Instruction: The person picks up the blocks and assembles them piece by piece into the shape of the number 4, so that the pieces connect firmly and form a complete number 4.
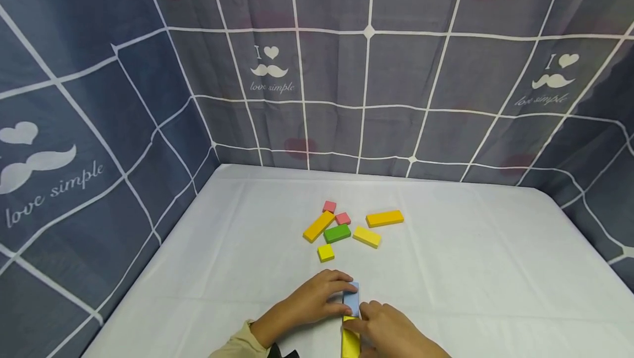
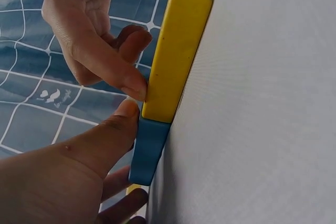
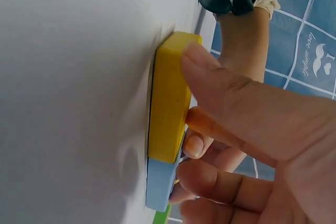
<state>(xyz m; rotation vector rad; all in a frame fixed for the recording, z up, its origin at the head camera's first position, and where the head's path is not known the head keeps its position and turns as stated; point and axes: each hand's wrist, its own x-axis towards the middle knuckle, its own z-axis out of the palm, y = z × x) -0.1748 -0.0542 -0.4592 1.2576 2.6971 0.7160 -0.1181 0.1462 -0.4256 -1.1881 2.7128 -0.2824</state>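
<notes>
A blue block and a long yellow block lie end to end in one line near the table's front. My left hand holds the blue block between thumb and fingers, from its left side. At the yellow block my right hand grips with the thumb at the near end and the index finger on it close to the joint. In the left wrist view the yellow block meets the blue block end on. The right wrist view shows the right thumb on the yellow block's near end.
Farther back on the white table lie two orange blocks, a green block, a pale yellow block, a small yellow block and two pink blocks. Grey checked curtains surround the table.
</notes>
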